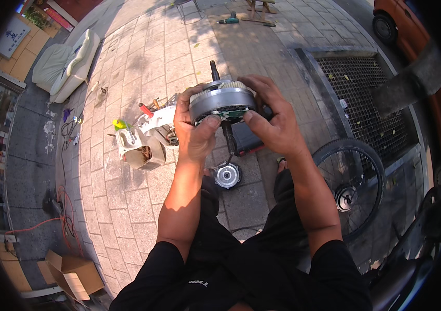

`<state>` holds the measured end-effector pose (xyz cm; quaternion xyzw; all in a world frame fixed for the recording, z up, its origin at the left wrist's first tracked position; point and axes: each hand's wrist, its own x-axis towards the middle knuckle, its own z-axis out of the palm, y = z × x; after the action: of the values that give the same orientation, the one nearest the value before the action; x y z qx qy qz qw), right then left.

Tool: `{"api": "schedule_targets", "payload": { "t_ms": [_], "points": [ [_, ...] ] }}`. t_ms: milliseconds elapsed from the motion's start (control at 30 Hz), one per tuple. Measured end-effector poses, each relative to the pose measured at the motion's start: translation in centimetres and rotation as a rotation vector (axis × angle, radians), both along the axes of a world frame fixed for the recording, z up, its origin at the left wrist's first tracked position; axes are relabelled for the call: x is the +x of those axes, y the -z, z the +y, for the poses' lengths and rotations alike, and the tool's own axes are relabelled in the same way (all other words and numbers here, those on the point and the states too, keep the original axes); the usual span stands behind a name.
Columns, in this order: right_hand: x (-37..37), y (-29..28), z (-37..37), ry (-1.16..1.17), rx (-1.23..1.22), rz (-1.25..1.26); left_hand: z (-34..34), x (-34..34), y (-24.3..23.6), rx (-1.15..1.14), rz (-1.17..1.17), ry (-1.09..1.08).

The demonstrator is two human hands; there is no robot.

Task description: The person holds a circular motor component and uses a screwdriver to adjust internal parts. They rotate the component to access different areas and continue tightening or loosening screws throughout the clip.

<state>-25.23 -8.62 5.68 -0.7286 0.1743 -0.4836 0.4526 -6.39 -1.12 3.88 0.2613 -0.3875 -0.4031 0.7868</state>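
Between my two hands is a hub motor core (222,103), a round metal drum with a pale toothed or wound rim, a green circuit board on its near side and a dark axle sticking out at both ends. My left hand (196,124) grips its left side, thumb on the near face. My right hand (274,118) wraps the right side, thumb near the circuit board. A cable runs along the lower axle. Below it, on the paving between my feet, lies a round silver motor cover (228,176).
A bicycle wheel (353,189) with a hub lies to the right, near a metal floor grate (366,98). Left of my hands stand cut-open plastic containers (140,147) with tools. Beyond are a drill (228,18), a sofa (67,65), an orange cord (66,217) and a cardboard box (72,274).
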Motion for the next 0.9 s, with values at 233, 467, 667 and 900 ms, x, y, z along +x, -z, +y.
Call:
{"api": "schedule_targets", "payload": {
  "t_ms": [233,467,667,900],
  "points": [
    [0.7,0.3,0.3,-0.01,0.055,-0.032,0.3,0.0,0.2,0.04,0.048,0.037],
    [0.6,1.0,-0.4,0.009,0.062,-0.021,0.1,-0.3,0.0,0.063,-0.027,-0.011],
    [0.3,0.8,-0.5,0.045,-0.009,0.011,0.0,-0.3,0.1,0.053,-0.158,-0.073],
    [0.3,1.5,-0.9,0.039,0.049,-0.02,0.1,-0.9,-0.8,0.058,-0.231,-0.114]
  ]
}}
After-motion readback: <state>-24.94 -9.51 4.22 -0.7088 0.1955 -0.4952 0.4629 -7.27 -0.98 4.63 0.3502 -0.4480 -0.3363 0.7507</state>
